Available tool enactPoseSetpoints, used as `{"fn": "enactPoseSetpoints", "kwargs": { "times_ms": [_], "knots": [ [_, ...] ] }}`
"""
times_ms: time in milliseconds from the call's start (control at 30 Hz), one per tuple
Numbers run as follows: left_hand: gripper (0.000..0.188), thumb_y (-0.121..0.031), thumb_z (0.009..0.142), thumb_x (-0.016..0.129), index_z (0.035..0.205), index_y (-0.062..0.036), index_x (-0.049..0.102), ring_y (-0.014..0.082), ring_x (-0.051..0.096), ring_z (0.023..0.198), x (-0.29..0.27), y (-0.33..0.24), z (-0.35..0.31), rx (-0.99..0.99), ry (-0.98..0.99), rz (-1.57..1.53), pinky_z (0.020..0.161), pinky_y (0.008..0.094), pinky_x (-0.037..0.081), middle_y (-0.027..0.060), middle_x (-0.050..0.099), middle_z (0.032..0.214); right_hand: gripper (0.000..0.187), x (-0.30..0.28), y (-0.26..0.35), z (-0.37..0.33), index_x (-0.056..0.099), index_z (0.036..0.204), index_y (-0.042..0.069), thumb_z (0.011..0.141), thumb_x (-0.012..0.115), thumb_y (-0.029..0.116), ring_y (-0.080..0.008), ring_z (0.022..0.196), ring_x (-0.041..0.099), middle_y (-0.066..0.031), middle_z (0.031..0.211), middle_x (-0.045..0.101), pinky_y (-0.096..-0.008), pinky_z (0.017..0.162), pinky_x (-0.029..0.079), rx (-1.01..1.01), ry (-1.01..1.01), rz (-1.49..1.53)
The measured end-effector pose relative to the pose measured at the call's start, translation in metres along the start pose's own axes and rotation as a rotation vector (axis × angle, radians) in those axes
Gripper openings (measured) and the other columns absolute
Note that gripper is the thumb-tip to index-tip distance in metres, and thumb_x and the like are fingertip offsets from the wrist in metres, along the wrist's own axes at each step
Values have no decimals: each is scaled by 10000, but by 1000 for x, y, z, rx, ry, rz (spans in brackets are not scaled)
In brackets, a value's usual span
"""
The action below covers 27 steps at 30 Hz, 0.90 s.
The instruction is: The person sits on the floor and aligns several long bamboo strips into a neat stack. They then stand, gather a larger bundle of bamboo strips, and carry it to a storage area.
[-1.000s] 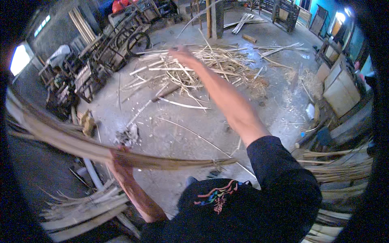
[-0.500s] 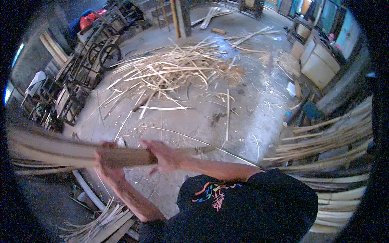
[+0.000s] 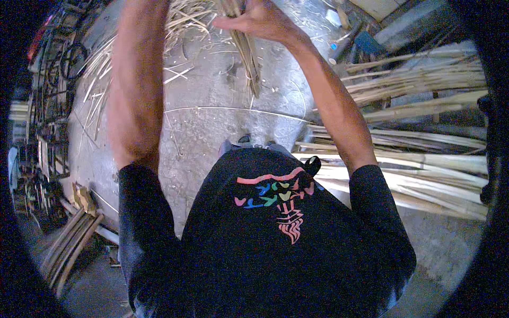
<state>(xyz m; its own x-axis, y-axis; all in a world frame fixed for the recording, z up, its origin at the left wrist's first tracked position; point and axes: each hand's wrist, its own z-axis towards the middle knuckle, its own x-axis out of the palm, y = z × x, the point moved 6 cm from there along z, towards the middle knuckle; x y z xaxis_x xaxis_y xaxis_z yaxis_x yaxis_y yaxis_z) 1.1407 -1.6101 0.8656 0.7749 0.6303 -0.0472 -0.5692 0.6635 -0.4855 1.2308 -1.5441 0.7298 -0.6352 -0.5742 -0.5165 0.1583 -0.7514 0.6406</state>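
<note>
Concrete floor [image 3: 212,127], grey, littered with chips; stacked split bamboo poles [image 3: 424,175] along its right side, a loose pile of strips [image 3: 180,16] at its far edge, metal frames [image 3: 53,106] at its left edge, curved slats [image 3: 69,249] at the near left. Bundle of strips [image 3: 248,53], upright, hanging down over the far middle of the floor, held at its top by the right hand [image 3: 260,21] with fingers closed around it. Left hand above the picture's top edge, forearm only showing, fingers' state cannot be told.
</note>
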Motion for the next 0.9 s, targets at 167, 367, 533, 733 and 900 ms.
{"fn": "enactPoseSetpoints", "kwargs": {
  "times_ms": [167, 367, 533, 733, 900],
  "knots": [
    [291, -144, 652, 618, 874, -10, 486, 203, 501, 655, 58, 60, -62, -190, -86, 151, 599, 330, 418, 98, 507, 699, 792, -14, -46, -42, 339, 1179, -15, 561, 741, 274, -282, 1028, 459, -182, 1109, 459, -358, 851, 390, 120, -272, -227],
    [334, -81, 645, 597, 946, -18, 467, 232, 493, 677, 91, 96, -110, -335, -43, 109, 636, 344, 419, 110, 496, 749, 617, 9, -117, -75, 424, 1126, 27, 627, 681, 282, -317, 939, 537, -174, 1032, 543, -362, 810, 416, 327, -383, -259],
    [380, -118, 669, 611, 1006, -33, 459, 225, 517, 782, 78, 84, -109, -466, -97, 114, 733, 335, 406, 129, 524, 852, 367, 13, -97, -61, 466, 1069, 52, 730, 535, 175, -351, 923, 527, -190, 981, 554, -392, 801, 424, 296, -210, -373],
    [399, -306, 678, 579, 969, -67, 449, 245, 486, 795, -35, 71, -53, -265, -187, -96, 763, 374, 385, 115, 490, 883, 267, 37, -77, -49, 480, 979, 14, 720, 434, 61, -397, 778, 532, -210, 842, 552, -470, 681, 430, 389, -463, -110],
    [461, -464, 686, 551, 938, -94, 441, 262, 460, 806, -167, 59, -53, -198, -390, -93, 787, 406, 367, 104, 462, 908, 415, 156, -94, -71, 452, 996, 29, 618, 594, 123, -357, 866, 460, -189, 935, 476, -441, 762, 370, 445, -440, -561]
  ]
}}
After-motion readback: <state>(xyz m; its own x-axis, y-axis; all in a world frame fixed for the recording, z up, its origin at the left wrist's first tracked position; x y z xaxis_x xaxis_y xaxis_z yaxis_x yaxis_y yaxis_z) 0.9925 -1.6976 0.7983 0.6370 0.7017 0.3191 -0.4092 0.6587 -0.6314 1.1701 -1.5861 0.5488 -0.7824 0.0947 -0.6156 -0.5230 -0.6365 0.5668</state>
